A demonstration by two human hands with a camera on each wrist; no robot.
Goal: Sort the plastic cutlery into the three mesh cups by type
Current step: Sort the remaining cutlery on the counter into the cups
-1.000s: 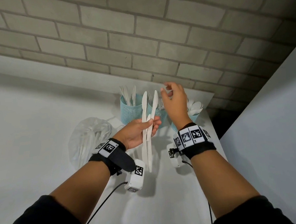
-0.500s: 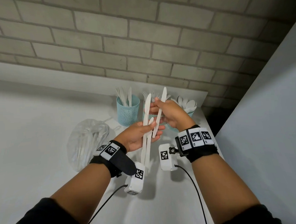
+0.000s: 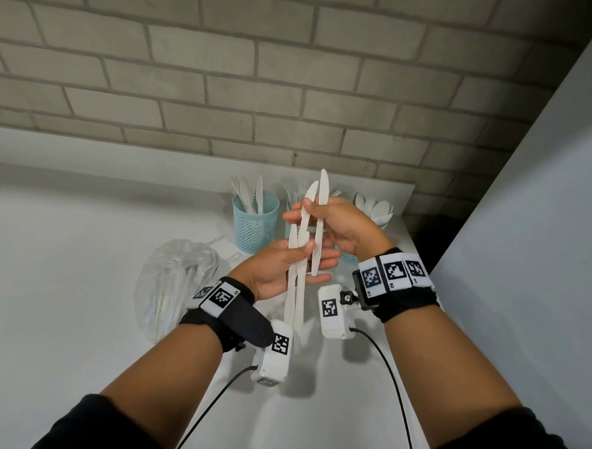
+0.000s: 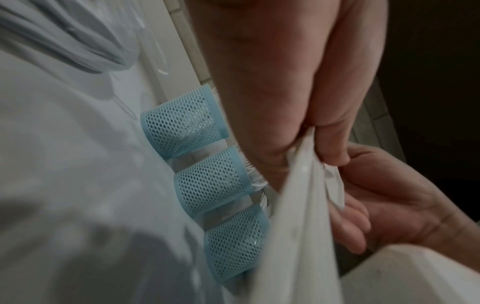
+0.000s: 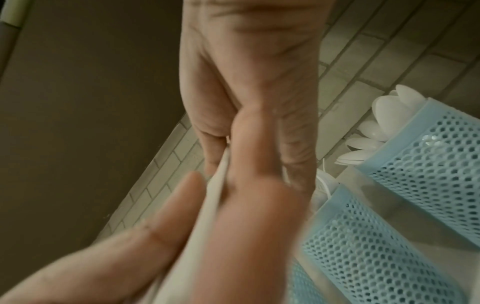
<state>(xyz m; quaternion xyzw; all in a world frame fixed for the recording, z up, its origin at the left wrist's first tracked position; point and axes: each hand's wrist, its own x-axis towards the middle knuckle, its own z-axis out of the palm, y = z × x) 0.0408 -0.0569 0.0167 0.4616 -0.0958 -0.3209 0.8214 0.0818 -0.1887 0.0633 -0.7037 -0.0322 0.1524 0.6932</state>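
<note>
My left hand (image 3: 298, 258) holds a bundle of white plastic knives (image 3: 296, 286) upright above the table, thumb pressed across them. My right hand (image 3: 312, 211) pinches the rightmost knife (image 3: 320, 236), whose tip stands higher than the others. Three blue mesh cups stand in a row by the wall: the left cup (image 3: 256, 226) holds knives, the middle cup (image 4: 213, 181) holds forks (image 3: 294, 190) and is mostly hidden behind my hands, the right cup (image 5: 428, 174) holds spoons (image 3: 374, 206). In the right wrist view the pinched knife (image 5: 215, 185) runs between the fingers of both hands.
A crumpled clear plastic bag (image 3: 174, 282) with more cutlery lies left of my left wrist. The brick wall (image 3: 280, 87) rises right behind the cups. A grey panel (image 3: 529, 246) closes off the right side, past the white table's (image 3: 67, 270) edge.
My right hand came back from over the middle cup to the bundle and took hold of the rightmost knife, which now sits higher. The left hand stayed in place.
</note>
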